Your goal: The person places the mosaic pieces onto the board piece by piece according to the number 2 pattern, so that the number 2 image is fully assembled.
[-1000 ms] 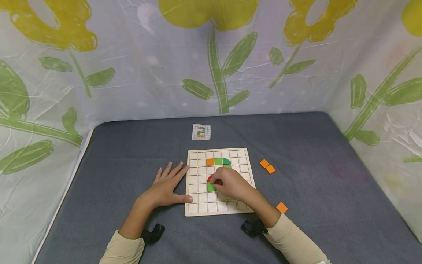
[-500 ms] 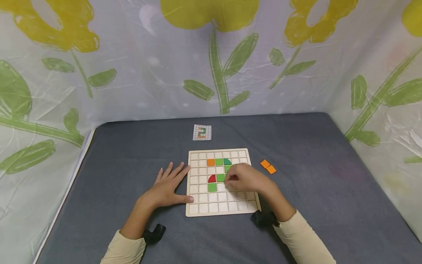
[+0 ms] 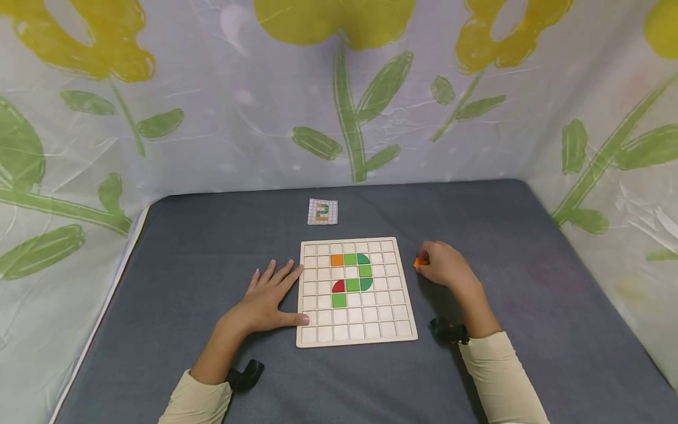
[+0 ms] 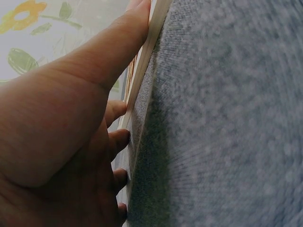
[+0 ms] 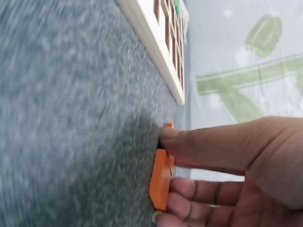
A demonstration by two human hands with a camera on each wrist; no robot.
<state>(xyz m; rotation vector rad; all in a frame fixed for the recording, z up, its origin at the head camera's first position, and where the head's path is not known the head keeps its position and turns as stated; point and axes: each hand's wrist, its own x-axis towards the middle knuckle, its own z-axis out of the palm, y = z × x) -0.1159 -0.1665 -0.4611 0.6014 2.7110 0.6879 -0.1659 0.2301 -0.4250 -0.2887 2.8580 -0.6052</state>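
Note:
My left hand (image 3: pixel 267 303) lies with fingers spread at the left edge of a wooden grid board (image 3: pixel 349 334), its thumb on the rim. In the right wrist view, my right hand (image 5: pixel 222 175) pinches an orange square tile (image 5: pixel 161 179) between thumb and fingers; a second bit of orange shows by the thumb tip. On the board sit an orange square (image 3: pixel 336 259), several green squares (image 3: pixel 365 270), two dark green quarter-circles (image 3: pixel 366 284) and a red quarter-circle (image 3: pixel 339 286). The fingers hide most of the orange tiles beside the board.
A small card (image 3: pixel 322 212) with a coloured grid pattern lies behind the board. Grey cloth (image 3: pixel 238 224) covers the table. A flower-printed curtain (image 3: pixel 238 141) hangs around its back and sides. Dark wrist straps (image 3: pixel 246 376) sit at both wrists.
My right hand has moved from the board rightward to the orange tiles. A dark green quarter-circle now shows in the cell it covered. The left hand stays at the board's edge.

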